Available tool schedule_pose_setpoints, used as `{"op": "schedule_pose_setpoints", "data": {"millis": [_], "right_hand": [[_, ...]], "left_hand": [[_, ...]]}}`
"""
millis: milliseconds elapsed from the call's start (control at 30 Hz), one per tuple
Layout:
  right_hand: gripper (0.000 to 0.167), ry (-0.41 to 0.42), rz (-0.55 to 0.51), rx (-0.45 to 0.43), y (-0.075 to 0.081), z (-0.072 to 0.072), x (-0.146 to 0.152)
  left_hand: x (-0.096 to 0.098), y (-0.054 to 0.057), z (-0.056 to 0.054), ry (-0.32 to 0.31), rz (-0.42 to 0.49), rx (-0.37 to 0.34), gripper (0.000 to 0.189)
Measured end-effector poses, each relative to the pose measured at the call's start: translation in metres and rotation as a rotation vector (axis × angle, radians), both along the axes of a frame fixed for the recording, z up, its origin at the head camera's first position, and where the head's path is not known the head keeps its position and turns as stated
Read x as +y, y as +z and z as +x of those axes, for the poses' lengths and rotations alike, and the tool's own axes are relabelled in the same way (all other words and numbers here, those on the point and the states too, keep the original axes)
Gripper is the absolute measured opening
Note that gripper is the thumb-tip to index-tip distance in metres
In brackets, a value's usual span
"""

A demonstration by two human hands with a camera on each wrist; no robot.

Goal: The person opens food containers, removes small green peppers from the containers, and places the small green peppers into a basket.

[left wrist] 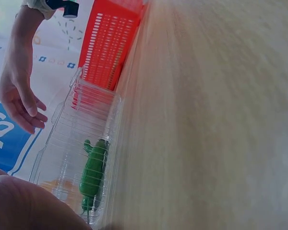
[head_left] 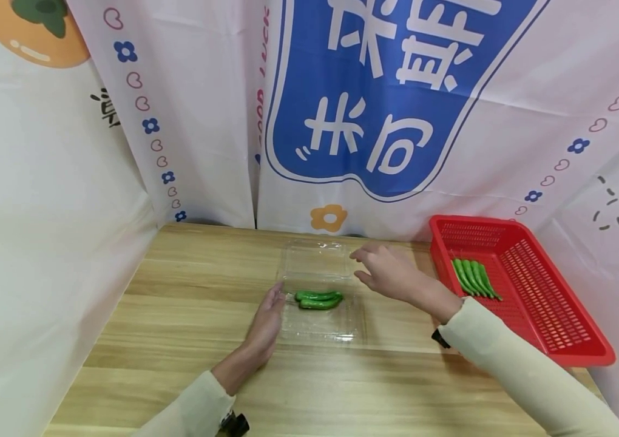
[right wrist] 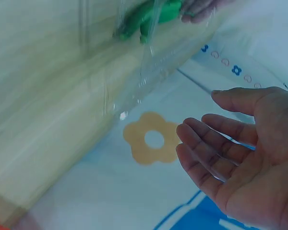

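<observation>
A clear plastic clamshell box (head_left: 320,321) lies on the table with its lid (head_left: 317,258) folded back toward the wall. Green peppers (head_left: 317,300) lie side by side in its base, near the hinge. My left hand (head_left: 266,321) rests along the box's left side, its fingers extended near the hinge. Above the table, by the lid's right edge, is my right hand (head_left: 388,273), its fingers loosely bent around nothing. The right wrist view shows that palm (right wrist: 259,163) bare. In the left wrist view the peppers (left wrist: 93,172) show through the clear wall.
A red plastic basket (head_left: 571,297) stands at the table's right, with several green peppers (head_left: 473,278) in a row at its left side. Behind the wooden table (head_left: 189,315) hangs a printed cloth (head_left: 211,121). My right forearm (head_left: 511,352) passes in front of the basket's near left corner.
</observation>
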State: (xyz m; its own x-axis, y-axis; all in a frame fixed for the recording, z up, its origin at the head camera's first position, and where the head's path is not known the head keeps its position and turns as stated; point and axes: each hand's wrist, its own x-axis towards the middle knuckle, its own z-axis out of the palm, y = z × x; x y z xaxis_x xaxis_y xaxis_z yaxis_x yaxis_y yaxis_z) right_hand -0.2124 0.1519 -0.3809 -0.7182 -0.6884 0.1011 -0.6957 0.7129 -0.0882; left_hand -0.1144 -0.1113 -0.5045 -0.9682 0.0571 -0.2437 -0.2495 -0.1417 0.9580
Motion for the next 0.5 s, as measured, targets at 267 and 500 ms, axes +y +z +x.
{"op": "schedule_pose_setpoints", "data": {"millis": [267, 500], "right_hand": [[0.032, 0.082, 0.047, -0.01, -0.023, 0.007, -0.02], [0.032, 0.123, 0.081, -0.087, -0.034, 0.011, -0.036]], "left_hand": [[0.0, 0.0, 0.001, -0.001, 0.001, -0.007, 0.058], [0.001, -0.001, 0.0, 0.005, -0.004, -0.005, 0.057]]}}
